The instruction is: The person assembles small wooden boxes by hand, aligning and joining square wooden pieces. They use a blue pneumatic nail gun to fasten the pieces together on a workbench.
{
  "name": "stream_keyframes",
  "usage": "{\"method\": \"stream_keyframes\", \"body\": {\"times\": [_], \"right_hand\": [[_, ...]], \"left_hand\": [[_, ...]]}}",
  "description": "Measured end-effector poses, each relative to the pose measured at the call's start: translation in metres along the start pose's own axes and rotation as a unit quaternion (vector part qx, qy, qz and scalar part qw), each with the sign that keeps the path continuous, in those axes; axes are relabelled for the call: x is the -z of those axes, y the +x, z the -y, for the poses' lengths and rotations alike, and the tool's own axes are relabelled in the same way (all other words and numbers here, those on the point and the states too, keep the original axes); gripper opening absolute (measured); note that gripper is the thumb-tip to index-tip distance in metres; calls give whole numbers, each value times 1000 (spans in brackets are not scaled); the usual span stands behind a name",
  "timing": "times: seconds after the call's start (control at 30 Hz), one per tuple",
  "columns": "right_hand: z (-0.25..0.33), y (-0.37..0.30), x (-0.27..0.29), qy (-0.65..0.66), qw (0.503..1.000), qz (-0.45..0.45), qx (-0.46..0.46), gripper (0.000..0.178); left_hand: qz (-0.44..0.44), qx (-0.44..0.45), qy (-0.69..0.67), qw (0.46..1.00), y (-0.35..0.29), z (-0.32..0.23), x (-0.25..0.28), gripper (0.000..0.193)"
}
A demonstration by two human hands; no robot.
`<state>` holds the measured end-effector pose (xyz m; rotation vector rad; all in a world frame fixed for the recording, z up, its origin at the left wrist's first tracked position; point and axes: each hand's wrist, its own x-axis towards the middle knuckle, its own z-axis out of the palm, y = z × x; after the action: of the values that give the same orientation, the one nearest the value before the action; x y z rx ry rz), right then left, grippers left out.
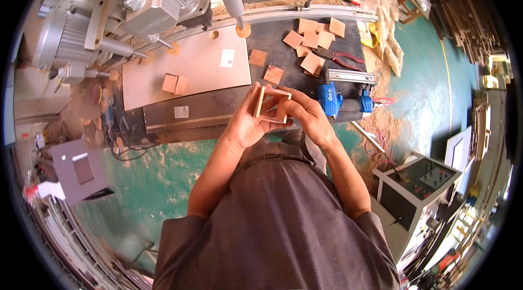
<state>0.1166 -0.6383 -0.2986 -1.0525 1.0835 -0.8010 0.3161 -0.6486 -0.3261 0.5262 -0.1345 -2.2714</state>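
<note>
Between my two hands, above the near edge of the bench, is a small square wooden frame with an open middle. My left hand grips its left side from below, and my right hand has its fingers and thumb on the right side. Just beyond my hands, two square wood pieces lie on the dark bench top. To the right rests a blue nail gun with a silver magazine. Farther back sit a heap of square wood pieces and red-handled pliers.
A pale board on the left of the bench carries a small wooden block. Machine motors with spindles overhang the bench at the back left. A control cabinet stands on the right. Sawdust and a hose lie on the floor.
</note>
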Motion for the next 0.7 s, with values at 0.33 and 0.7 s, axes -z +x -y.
{"method": "stream_keyframes", "body": {"times": [0.33, 0.7], "right_hand": [[-37, 28, 131, -190, 958, -204, 58, 38], [-54, 108, 209, -408, 862, -252, 163, 27]], "left_hand": [[-93, -159, -64, 981, 0, 35, 20, 52], [-30, -211, -73, 974, 7, 62, -1, 40]]}}
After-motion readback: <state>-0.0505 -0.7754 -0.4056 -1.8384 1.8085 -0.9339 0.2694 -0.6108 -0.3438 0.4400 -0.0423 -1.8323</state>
